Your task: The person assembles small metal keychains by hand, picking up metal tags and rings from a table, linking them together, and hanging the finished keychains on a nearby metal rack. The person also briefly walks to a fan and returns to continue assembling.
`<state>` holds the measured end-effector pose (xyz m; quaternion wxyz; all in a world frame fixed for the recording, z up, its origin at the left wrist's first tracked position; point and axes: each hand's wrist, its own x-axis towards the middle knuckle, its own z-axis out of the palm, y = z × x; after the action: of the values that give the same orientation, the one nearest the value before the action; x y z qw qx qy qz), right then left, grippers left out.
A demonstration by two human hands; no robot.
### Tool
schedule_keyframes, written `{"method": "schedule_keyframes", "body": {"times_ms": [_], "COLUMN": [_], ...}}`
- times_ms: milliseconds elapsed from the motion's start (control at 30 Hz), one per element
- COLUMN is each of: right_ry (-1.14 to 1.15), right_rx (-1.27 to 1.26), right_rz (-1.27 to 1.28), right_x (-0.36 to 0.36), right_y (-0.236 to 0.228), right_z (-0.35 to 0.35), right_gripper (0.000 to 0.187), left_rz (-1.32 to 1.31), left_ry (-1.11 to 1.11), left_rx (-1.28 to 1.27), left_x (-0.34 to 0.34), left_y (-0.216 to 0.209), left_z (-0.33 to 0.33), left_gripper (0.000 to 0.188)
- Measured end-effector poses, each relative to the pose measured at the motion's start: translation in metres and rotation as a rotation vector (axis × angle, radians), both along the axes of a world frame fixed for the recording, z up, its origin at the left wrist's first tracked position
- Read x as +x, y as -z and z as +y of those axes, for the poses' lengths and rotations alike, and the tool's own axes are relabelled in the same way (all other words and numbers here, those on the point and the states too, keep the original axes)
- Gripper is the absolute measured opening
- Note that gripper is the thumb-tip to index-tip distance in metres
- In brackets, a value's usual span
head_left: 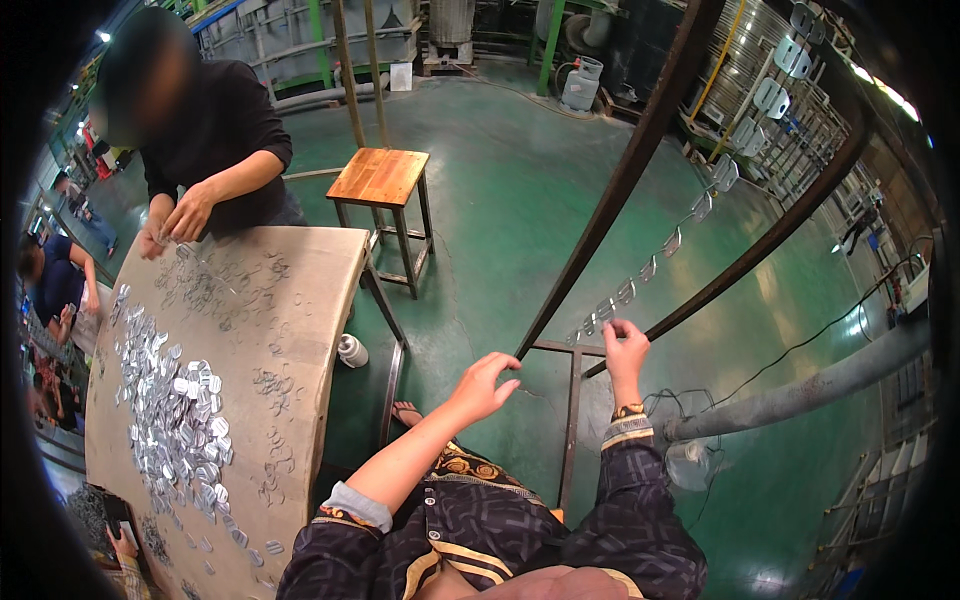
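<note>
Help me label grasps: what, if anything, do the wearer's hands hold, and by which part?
Left hand: nothing visible. Right hand: at the lower end of the hanging metal pieces; a hold there cannot be told.

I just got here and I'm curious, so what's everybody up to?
The person's right hand is at the lower end of a hanging strand of shiny metal pieces, though whether it grips one is unclear. The left hand is empty, close to a dark metal frame. At the far end of the table, a co-worker's hands are together, with whatever they hold too small to tell. Loose metal tabs lie heaped on the table.
</note>
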<state>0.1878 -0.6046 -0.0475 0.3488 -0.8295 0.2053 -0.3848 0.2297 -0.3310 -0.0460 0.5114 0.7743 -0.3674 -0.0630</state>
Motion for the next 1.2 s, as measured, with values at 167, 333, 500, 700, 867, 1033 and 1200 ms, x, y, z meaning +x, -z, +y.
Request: {"method": "schedule_keyframes", "body": {"times_ms": [167,333,500,700,867,1033,1200], "right_ry": [0.108,0.191,0.247,0.326,0.369,0.394,0.402], "right_rx": [-0.003,-0.07,-0.06,-0.11,-0.078,-0.136,-0.058], "right_rz": [0.036,0.068,0.098,0.08,-0.072,-0.174,-0.352], "right_x": [0.025,0.036,0.036,0.037,0.027,0.027,0.025], "right_y": [0.013,0.017,0.006,0.003,-0.044,-0.061,-0.109], "right_z": [-0.04,-0.06,-0.053,-0.055,-0.037,-0.041,-0.034], "right_gripper": [0.017,0.018,0.033,0.038,0.039,0.037,0.036], "left_rz": [0.07,0.183,0.241,0.372,0.404,0.448,0.466], "left_ry": [-0.05,-0.134,-0.225,-0.294,-0.364,-0.4,-0.437], "left_rx": [0.066,0.136,0.131,0.093,0.05,-0.008,-0.032], "left_x": [-0.011,-0.018,-0.025,-0.032,-0.035,-0.041,-0.045], "left_y": [0.017,0.023,0.04,0.062,0.065,0.077,0.086], "left_z": [0.043,0.077,0.102,0.124,0.139,0.15,0.156], "left_gripper": [0.028,0.027,0.028,0.03,0.029,0.028,0.027]}}
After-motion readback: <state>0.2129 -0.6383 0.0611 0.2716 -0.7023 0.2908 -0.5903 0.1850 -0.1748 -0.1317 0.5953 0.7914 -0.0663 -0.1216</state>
